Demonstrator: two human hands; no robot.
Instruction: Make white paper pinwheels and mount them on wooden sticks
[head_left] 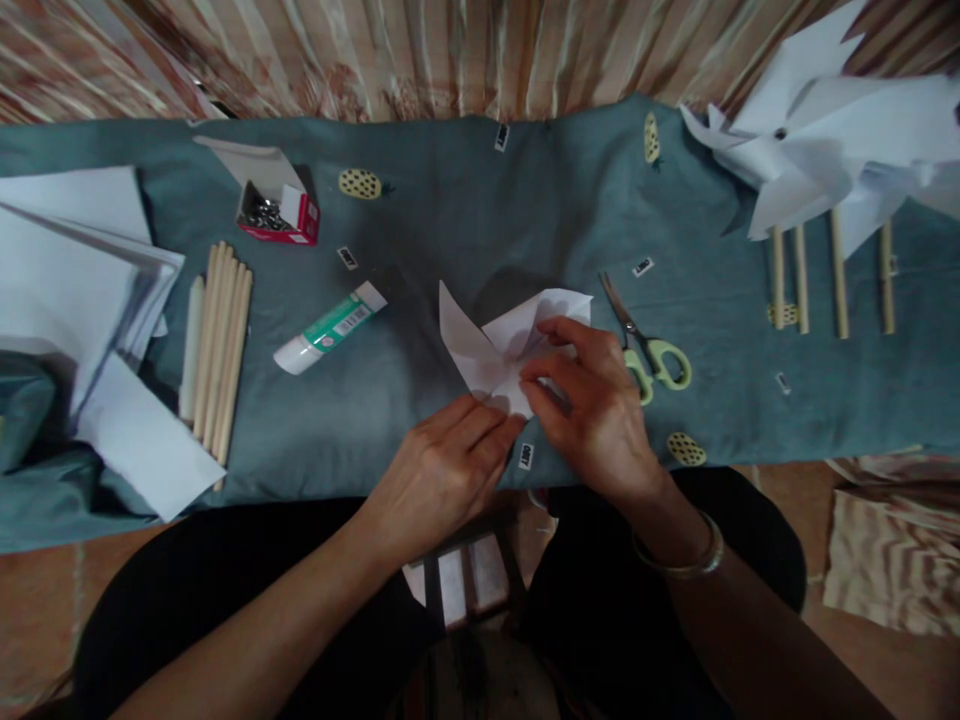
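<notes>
A white paper pinwheel (pixel 484 355), partly folded, lies in front of me at the middle of the cloth. My left hand (pixel 457 455) grips its near edge, the fingers closed together on the paper. From the right, my right hand (pixel 592 400) reaches over it with bent fingers, thumb and fingertips at the centre and the right flap. Part of the paper is hidden under the fingers. Just beyond my right hand lie scissors (pixel 646 358) with light green handles, blades pointing away. To the left rests a white and green glue stick (pixel 330 328).
Wooden sticks (pixel 221 350) lie in a bundle at left, beside stacked white paper sheets (pixel 67 270). An open red box (pixel 300 220) holds small metal pieces. Finished white pinwheels (pixel 810 140) on sticks lie at the far right. A patterned green cloth (pixel 420 220) covers the table.
</notes>
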